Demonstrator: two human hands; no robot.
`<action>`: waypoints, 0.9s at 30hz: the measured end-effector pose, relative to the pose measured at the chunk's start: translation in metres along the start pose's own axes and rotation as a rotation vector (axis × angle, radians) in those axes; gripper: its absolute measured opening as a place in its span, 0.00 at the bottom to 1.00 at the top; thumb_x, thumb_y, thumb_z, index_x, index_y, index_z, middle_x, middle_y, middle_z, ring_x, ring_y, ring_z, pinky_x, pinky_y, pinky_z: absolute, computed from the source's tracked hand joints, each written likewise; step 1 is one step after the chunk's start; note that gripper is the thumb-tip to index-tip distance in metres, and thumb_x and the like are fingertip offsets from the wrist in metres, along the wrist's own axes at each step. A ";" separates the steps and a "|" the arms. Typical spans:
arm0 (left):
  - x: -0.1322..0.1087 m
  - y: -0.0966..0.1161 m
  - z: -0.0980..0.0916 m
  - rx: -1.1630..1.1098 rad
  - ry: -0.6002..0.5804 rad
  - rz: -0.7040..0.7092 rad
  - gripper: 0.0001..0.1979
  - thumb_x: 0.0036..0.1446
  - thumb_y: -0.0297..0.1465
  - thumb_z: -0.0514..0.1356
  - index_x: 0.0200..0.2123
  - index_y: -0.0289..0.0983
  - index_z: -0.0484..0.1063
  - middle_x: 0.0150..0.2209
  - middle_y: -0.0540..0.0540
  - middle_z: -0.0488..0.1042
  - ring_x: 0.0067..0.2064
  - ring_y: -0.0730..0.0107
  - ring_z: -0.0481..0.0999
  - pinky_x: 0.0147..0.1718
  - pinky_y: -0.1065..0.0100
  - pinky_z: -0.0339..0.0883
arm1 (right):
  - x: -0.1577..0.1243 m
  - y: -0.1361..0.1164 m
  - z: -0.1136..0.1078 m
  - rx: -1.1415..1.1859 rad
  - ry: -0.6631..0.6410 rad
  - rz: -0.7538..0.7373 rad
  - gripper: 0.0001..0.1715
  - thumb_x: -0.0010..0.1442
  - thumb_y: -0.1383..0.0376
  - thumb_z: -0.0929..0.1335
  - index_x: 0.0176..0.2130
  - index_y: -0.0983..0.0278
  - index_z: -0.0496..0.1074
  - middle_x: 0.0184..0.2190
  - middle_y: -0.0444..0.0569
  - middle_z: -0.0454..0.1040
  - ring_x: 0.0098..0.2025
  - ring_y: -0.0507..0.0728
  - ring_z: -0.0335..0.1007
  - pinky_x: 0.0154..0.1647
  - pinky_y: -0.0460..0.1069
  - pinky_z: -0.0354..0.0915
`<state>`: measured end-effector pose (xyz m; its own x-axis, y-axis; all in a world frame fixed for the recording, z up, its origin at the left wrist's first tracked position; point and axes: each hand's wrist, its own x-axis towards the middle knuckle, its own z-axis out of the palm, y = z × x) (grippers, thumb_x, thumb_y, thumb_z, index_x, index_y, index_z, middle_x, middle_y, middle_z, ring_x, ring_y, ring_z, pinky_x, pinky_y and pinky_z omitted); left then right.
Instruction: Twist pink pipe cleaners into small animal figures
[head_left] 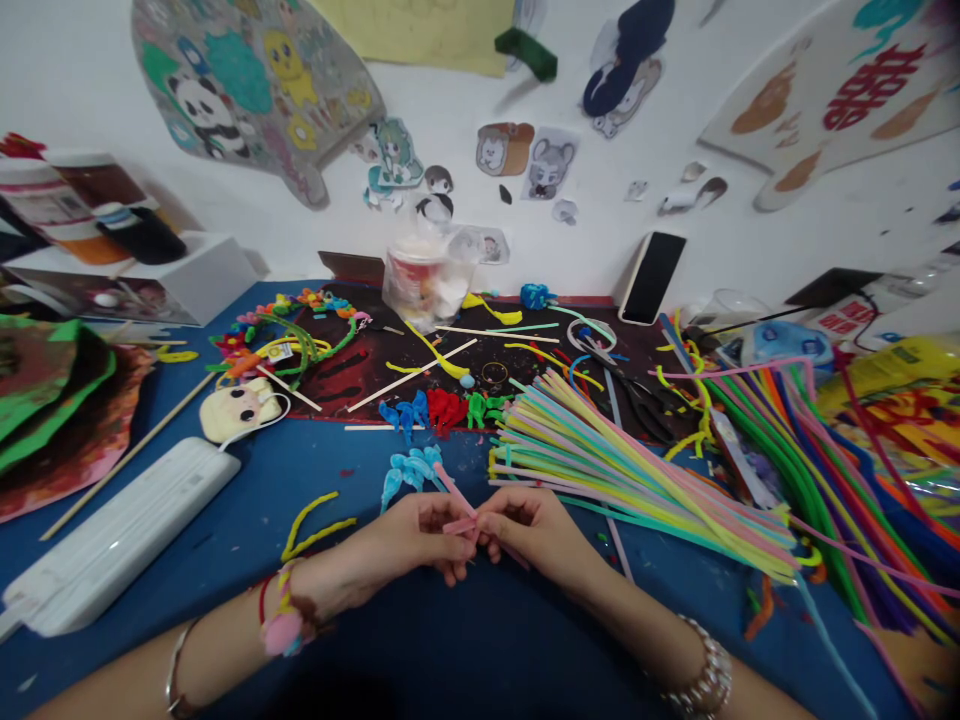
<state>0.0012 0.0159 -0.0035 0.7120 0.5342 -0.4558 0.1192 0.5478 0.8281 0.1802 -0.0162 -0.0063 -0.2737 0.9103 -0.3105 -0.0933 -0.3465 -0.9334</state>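
Observation:
Both my hands meet over the blue table (420, 640) near its front edge. My left hand (409, 540) and my right hand (525, 530) are closed in a pinch on one pink pipe cleaner (455, 495), bent between the fingertips, its free end pointing up and left. A fanned bundle of pastel pipe cleaners (637, 470) lies just right of my right hand. Small light-blue twisted figures (409, 470) lie just beyond my left hand.
Blue, red and green twisted figures (442, 408) sit on a dark mat (495, 360). Bright chenille stems (817, 470) fill the right side. A white box (120, 540) and wooden stick (127, 455) lie left. A plastic cup (424, 275) and phone (651, 278) stand by the wall.

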 end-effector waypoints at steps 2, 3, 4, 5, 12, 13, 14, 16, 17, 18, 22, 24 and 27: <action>0.001 0.000 0.000 0.042 0.020 0.013 0.10 0.47 0.31 0.64 0.33 0.32 0.69 0.26 0.50 0.71 0.26 0.75 0.71 0.28 0.71 0.66 | 0.001 0.001 -0.001 -0.018 -0.003 0.000 0.17 0.49 0.56 0.71 0.28 0.69 0.73 0.18 0.43 0.71 0.17 0.45 0.62 0.13 0.39 0.53; 0.001 0.000 0.000 0.058 0.026 0.016 0.11 0.47 0.31 0.64 0.32 0.32 0.68 0.26 0.51 0.71 0.25 0.75 0.71 0.27 0.71 0.66 | 0.001 0.002 -0.001 -0.025 -0.005 0.002 0.17 0.49 0.56 0.71 0.28 0.69 0.73 0.19 0.44 0.71 0.17 0.45 0.62 0.13 0.39 0.53; 0.001 0.000 0.000 0.067 0.026 0.015 0.11 0.47 0.32 0.64 0.32 0.32 0.68 0.26 0.51 0.71 0.25 0.75 0.71 0.27 0.71 0.66 | 0.001 0.003 -0.002 -0.030 -0.005 0.003 0.17 0.49 0.56 0.71 0.28 0.69 0.73 0.20 0.44 0.71 0.17 0.46 0.63 0.13 0.40 0.53; 0.002 0.001 0.001 0.073 0.021 0.016 0.12 0.47 0.32 0.64 0.32 0.32 0.68 0.26 0.51 0.71 0.25 0.75 0.71 0.27 0.71 0.66 | 0.001 0.003 -0.002 -0.036 -0.005 0.004 0.17 0.49 0.56 0.70 0.28 0.69 0.73 0.20 0.44 0.72 0.18 0.46 0.63 0.14 0.40 0.53; 0.001 -0.003 0.004 0.050 -0.044 0.039 0.18 0.56 0.44 0.54 0.32 0.33 0.65 0.28 0.47 0.70 0.27 0.71 0.74 0.27 0.67 0.68 | 0.000 0.004 -0.004 -0.057 -0.030 -0.048 0.17 0.51 0.55 0.69 0.28 0.68 0.72 0.21 0.45 0.72 0.19 0.47 0.63 0.20 0.43 0.61; 0.001 -0.003 0.005 0.057 -0.062 0.026 0.19 0.56 0.45 0.52 0.32 0.33 0.65 0.28 0.48 0.70 0.26 0.71 0.73 0.26 0.68 0.67 | -0.001 0.004 -0.004 -0.057 -0.031 -0.057 0.17 0.51 0.55 0.69 0.28 0.68 0.72 0.21 0.46 0.72 0.20 0.48 0.64 0.21 0.44 0.61; 0.001 -0.004 0.006 0.068 -0.082 0.009 0.19 0.57 0.46 0.51 0.33 0.33 0.65 0.27 0.48 0.69 0.24 0.72 0.73 0.25 0.69 0.66 | -0.001 0.005 -0.004 -0.058 -0.034 -0.064 0.17 0.52 0.55 0.69 0.28 0.68 0.72 0.21 0.45 0.72 0.20 0.48 0.64 0.22 0.44 0.62; -0.001 -0.004 0.008 0.100 -0.118 -0.018 0.19 0.58 0.46 0.48 0.33 0.34 0.63 0.24 0.50 0.68 0.22 0.74 0.71 0.22 0.71 0.63 | -0.001 0.005 -0.004 -0.061 -0.047 -0.071 0.17 0.52 0.55 0.69 0.29 0.68 0.72 0.21 0.45 0.71 0.21 0.48 0.64 0.23 0.44 0.61; -0.002 -0.003 0.009 0.116 -0.124 -0.021 0.19 0.59 0.45 0.47 0.33 0.34 0.62 0.23 0.51 0.67 0.21 0.75 0.70 0.22 0.72 0.61 | -0.001 0.006 -0.004 -0.063 -0.052 -0.073 0.16 0.53 0.55 0.68 0.29 0.68 0.72 0.21 0.45 0.71 0.21 0.48 0.64 0.23 0.44 0.61; -0.003 -0.002 0.010 0.130 -0.123 -0.021 0.18 0.60 0.45 0.47 0.32 0.35 0.62 0.21 0.52 0.65 0.20 0.76 0.69 0.21 0.73 0.60 | -0.001 0.006 -0.004 -0.064 -0.056 -0.070 0.17 0.53 0.55 0.68 0.30 0.68 0.73 0.21 0.45 0.71 0.21 0.48 0.64 0.23 0.44 0.61; -0.007 0.003 0.013 0.178 -0.109 -0.018 0.18 0.60 0.45 0.45 0.29 0.35 0.60 0.19 0.54 0.62 0.20 0.77 0.66 0.22 0.73 0.57 | 0.000 0.005 -0.003 -0.045 -0.051 -0.043 0.20 0.54 0.53 0.67 0.31 0.68 0.74 0.22 0.45 0.70 0.21 0.47 0.63 0.23 0.44 0.61; -0.007 0.005 0.014 0.195 -0.103 -0.004 0.19 0.60 0.45 0.45 0.29 0.36 0.59 0.19 0.55 0.62 0.20 0.77 0.65 0.22 0.73 0.56 | 0.000 0.002 -0.003 -0.015 -0.050 -0.016 0.22 0.53 0.52 0.67 0.32 0.69 0.74 0.22 0.45 0.70 0.21 0.47 0.63 0.24 0.44 0.61; -0.007 0.005 0.014 0.208 -0.071 0.019 0.18 0.60 0.45 0.45 0.30 0.36 0.58 0.20 0.55 0.62 0.20 0.78 0.64 0.22 0.73 0.56 | 0.000 -0.002 -0.003 0.014 -0.048 0.009 0.22 0.51 0.51 0.68 0.34 0.69 0.74 0.23 0.44 0.69 0.21 0.47 0.63 0.24 0.44 0.62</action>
<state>0.0064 0.0056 0.0085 0.7614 0.4928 -0.4212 0.2402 0.3890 0.8894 0.1836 -0.0147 -0.0055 -0.3203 0.8953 -0.3095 -0.1043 -0.3581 -0.9278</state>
